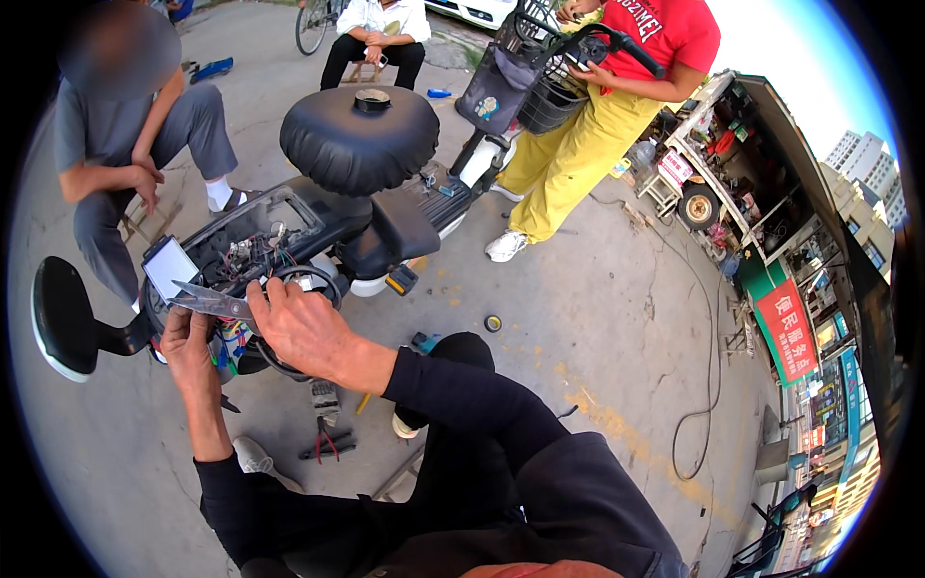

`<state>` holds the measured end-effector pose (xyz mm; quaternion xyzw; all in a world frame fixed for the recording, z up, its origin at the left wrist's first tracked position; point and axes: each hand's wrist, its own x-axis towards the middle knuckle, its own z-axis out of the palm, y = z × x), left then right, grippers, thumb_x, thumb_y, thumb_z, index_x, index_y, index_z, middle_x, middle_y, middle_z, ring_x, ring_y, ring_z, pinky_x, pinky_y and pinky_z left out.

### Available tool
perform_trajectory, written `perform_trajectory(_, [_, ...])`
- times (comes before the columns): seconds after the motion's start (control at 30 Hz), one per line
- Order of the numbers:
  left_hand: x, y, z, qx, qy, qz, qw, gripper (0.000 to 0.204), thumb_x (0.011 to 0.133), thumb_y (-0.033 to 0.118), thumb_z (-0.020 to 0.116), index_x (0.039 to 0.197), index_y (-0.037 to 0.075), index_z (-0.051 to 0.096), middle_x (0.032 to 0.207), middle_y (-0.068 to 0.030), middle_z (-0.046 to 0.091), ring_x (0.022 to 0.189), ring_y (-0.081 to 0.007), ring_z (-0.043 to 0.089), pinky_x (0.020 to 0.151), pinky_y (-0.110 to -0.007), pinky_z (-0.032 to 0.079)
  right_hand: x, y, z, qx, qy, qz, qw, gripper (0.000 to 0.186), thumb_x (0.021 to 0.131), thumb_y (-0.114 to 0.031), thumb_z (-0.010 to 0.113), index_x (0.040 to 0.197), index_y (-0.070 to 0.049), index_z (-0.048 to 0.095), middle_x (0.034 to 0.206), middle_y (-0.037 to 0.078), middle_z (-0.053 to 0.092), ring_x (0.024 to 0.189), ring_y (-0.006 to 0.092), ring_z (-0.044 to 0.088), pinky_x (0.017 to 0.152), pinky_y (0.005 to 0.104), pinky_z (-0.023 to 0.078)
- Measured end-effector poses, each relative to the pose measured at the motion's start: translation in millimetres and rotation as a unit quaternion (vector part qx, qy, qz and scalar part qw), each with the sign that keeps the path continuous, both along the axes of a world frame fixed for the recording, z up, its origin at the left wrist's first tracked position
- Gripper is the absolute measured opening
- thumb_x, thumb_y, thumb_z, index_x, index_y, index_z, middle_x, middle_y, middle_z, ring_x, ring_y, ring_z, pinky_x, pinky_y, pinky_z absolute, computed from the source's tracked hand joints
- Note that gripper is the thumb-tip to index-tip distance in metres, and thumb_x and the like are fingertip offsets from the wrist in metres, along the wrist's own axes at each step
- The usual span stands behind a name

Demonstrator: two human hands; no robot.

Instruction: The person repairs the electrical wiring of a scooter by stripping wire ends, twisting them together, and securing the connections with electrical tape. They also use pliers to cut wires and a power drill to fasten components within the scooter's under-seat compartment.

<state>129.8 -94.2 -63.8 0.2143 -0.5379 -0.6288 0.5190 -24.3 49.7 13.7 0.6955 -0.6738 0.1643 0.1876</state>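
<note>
A pair of scissors (224, 306) is in my right hand (306, 329), its blades parted and pointing left. My left hand (191, 352) is closed just below the blades, thumb and fingers pinched; what they hold is hidden. Both hands are over the handlebar end of an electric scooter (400, 226), whose opened body exposes tangled wires (260, 252). More coloured wires (229, 345) hang between my hands. A pale rectangular panel (171, 267) stands right beyond the blades. The scooter's black mirror (63, 318) juts out left of my left hand.
Pliers (330, 449) and a tape roll (493, 324) lie on the concrete ground. A black-covered seat (358, 144) rises behind the wires. Seated people and a standing person in yellow trousers (564, 164) surround the scooter. A cable (713, 385) snakes along the right.
</note>
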Motion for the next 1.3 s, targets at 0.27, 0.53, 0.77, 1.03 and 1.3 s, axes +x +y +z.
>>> perform_trajectory(0.27, [-3,1,0,0.003,0.006,0.0,1.0,0.019,0.1,0.012,0.062,0.113,-0.001,0.068,0.104,-0.0053,0.071,0.093,-0.0117,0.067,0.086,-0.028,0.054,-6,2,0,-0.038,0.003,0.011,0.999,0.048,0.08,-0.008,0.061,0.123,0.012,0.054,0.09,0.018,0.057,0.077,0.0301,0.063,0.056,0.0344,0.055])
perform_trajectory(0.53, [0,0,0,0.016,0.003,-0.005,1.0,0.02,0.1,0.01,0.063,0.114,-0.003,0.068,0.104,-0.0063,0.071,0.092,-0.013,0.067,0.086,-0.03,0.054,-1,1,1,-0.016,-0.002,0.003,1.0,0.05,0.079,-0.009,0.061,0.123,0.014,0.053,0.091,0.019,0.058,0.078,0.0306,0.064,0.06,0.0354,0.055])
perform_trajectory(0.77, [0,-1,4,0.018,0.011,-0.019,1.0,0.019,0.1,0.011,0.062,0.112,-0.002,0.068,0.103,-0.0056,0.071,0.09,-0.012,0.066,0.085,-0.029,0.054,-1,0,6,0.013,-0.034,0.017,0.999,0.054,0.067,-0.004,0.071,0.114,0.013,0.053,0.09,0.022,0.059,0.076,0.0338,0.066,0.061,0.0388,0.055])
perform_trajectory(1.03, [-4,-4,-3,-0.006,-0.012,0.0,1.0,0.019,0.101,0.014,0.062,0.111,0.0,0.069,0.101,-0.0047,0.071,0.086,-0.0096,0.067,0.079,-0.024,0.055,-6,0,14,0.055,-0.146,0.039,0.987,0.042,0.068,-0.005,0.072,0.105,0.009,0.057,0.091,0.026,0.063,0.075,0.038,0.068,0.066,0.0461,0.054])
perform_trajectory(1.3, [-1,-11,-9,-0.02,-0.035,0.025,0.999,0.017,0.1,0.01,0.062,0.11,-0.002,0.068,0.1,-0.0043,0.071,0.085,-0.0098,0.066,0.078,-0.024,0.055,4,0,37,0.111,-0.099,-0.001,0.989,0.035,0.073,-0.004,0.069,0.104,0.007,0.058,0.09,0.024,0.065,0.083,0.0426,0.067,0.073,0.0499,0.052])
